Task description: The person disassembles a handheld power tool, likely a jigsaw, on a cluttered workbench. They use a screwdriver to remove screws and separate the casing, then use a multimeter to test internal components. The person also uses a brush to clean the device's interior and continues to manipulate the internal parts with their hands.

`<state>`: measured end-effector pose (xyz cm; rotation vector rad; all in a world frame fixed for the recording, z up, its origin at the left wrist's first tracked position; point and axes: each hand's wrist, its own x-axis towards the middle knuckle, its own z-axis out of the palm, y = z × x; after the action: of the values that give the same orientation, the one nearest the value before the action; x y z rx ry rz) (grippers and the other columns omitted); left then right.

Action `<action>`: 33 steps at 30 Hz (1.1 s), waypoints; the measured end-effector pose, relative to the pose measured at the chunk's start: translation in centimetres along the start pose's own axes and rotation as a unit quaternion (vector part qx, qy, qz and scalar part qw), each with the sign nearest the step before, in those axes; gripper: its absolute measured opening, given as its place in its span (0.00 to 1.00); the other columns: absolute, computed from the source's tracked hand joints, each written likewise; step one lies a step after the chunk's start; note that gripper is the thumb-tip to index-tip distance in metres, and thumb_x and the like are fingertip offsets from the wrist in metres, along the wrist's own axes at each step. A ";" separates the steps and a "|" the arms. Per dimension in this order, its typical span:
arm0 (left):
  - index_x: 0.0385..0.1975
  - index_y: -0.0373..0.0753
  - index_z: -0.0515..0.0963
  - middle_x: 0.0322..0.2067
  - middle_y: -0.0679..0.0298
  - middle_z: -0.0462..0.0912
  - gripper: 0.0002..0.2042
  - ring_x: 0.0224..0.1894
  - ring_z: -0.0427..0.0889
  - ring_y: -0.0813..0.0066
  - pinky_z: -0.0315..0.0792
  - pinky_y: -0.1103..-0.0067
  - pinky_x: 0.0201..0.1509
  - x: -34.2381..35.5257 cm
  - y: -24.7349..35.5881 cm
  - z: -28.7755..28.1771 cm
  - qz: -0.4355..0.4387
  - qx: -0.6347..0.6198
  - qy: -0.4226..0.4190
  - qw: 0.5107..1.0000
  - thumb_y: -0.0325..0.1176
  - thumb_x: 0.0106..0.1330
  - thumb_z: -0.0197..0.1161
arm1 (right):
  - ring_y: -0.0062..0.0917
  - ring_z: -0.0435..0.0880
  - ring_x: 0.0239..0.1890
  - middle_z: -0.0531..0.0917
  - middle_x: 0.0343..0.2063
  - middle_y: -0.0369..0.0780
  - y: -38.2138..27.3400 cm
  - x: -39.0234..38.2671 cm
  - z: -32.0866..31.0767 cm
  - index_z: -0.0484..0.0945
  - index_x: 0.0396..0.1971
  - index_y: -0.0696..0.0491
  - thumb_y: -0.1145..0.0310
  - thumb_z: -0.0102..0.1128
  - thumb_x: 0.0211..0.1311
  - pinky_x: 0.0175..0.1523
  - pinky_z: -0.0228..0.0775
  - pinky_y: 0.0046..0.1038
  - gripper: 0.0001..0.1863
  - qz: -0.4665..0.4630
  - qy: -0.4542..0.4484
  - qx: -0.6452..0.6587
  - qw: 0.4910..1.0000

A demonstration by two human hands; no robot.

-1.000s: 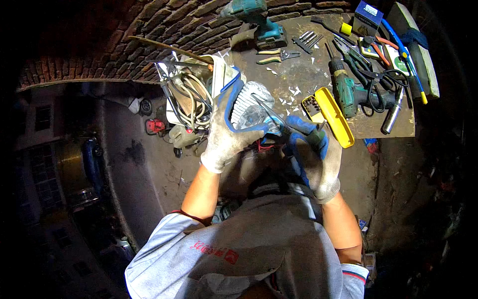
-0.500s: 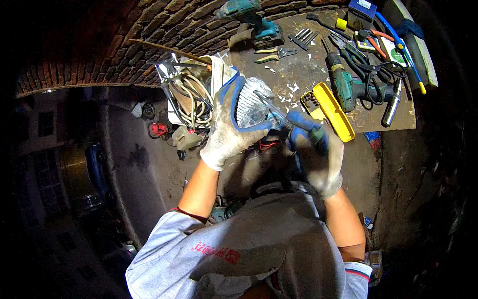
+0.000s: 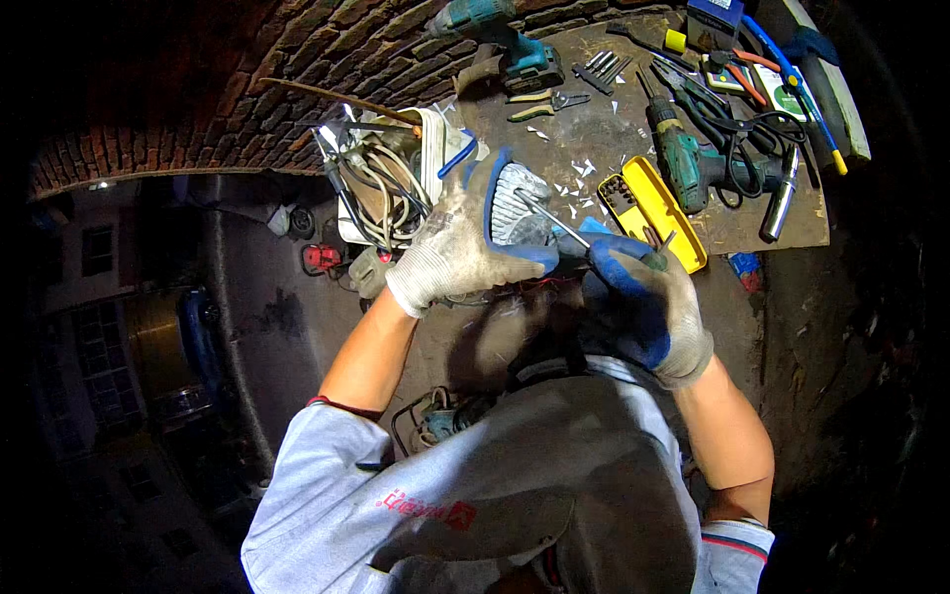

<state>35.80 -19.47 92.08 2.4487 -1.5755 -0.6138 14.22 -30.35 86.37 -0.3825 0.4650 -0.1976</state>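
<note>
My left hand [image 3: 462, 243], in a pale glove with a blue palm, is closed round a pale ribbed piece [image 3: 519, 209] with a darker, partly hidden lower end. My right hand [image 3: 643, 307], gloved alike, grips a screwdriver [image 3: 562, 226]; its long shaft reaches up and left across the ribbed piece, and its handle is mostly hidden in the fingers. Close to my right hand an open yellow bit case [image 3: 667, 228] lies on the worn board [image 3: 609, 129]. A white container of cables and tools [image 3: 381, 188] stands just beyond my left hand.
Two cordless drills [image 3: 520, 54] [image 3: 683, 163], pliers [image 3: 539, 104], scissors, a blue saw [image 3: 792, 74], a metal tube [image 3: 782, 193] and scraps cover the board. A brick wall [image 3: 218, 109] curves behind. Below, a red tool [image 3: 319, 259] and a power tool [image 3: 435, 426] rest on the ground.
My right hand has shifted right, uncovering more of the screwdriver's shaft. My left hand has moved slightly up and right with the ribbed piece.
</note>
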 end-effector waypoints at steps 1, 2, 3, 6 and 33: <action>0.69 0.30 0.50 0.64 0.33 0.54 0.63 0.69 0.52 0.37 0.54 0.59 0.71 0.0 0.0 0.1 0.002 -0.002 -0.012 1.000 0.60 0.36 0.77 | 0.25 0.81 0.42 0.82 0.40 0.40 0.4 -0.1 -0.1 0.74 0.49 0.59 0.57 0.49 0.70 0.49 0.75 0.28 0.20 -0.018 0.003 0.047 0.999; 0.69 0.30 0.48 0.64 0.32 0.52 0.63 0.69 0.52 0.36 0.53 0.57 0.71 0.0 0.1 0.2 0.005 -0.003 -0.025 1.000 0.61 0.37 0.76 | 0.25 0.81 0.43 0.81 0.41 0.40 0.9 -0.1 -0.3 0.74 0.50 0.58 0.55 0.47 0.71 0.50 0.74 0.28 0.22 -0.037 0.007 0.094 0.995; 0.69 0.30 0.48 0.64 0.31 0.53 0.62 0.69 0.52 0.36 0.53 0.57 0.71 -0.1 0.6 0.4 -0.005 0.009 -0.019 1.000 0.60 0.38 0.76 | 0.27 0.80 0.46 0.81 0.44 0.40 0.9 0.4 -1.1 0.74 0.50 0.59 0.52 0.43 0.71 0.54 0.73 0.30 0.25 -0.042 -0.018 0.005 0.999; 0.69 0.30 0.48 0.62 0.30 0.54 0.61 0.69 0.52 0.36 0.54 0.57 0.71 -0.6 0.7 1.1 -0.003 0.011 0.001 1.000 0.58 0.39 0.76 | 0.27 0.80 0.45 0.81 0.44 0.40 0.6 -0.2 -1.2 0.73 0.52 0.59 0.52 0.42 0.72 0.54 0.72 0.31 0.25 -0.048 -0.024 0.019 0.998; 0.56 0.36 0.67 0.53 0.48 0.70 0.40 0.57 0.70 0.46 0.66 0.60 0.62 3.0 -0.7 0.7 0.162 -0.148 -0.087 0.972 0.29 0.36 0.75 | 0.29 0.80 0.49 0.81 0.49 0.43 -0.8 -0.6 -5.3 0.78 0.50 0.58 0.83 0.60 0.53 0.58 0.71 0.31 0.21 -0.109 -0.116 -0.399 0.903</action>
<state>37.22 -21.84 90.43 1.9144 -1.7499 -0.9447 11.11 -32.60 82.59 -1.2564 0.2453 -0.1676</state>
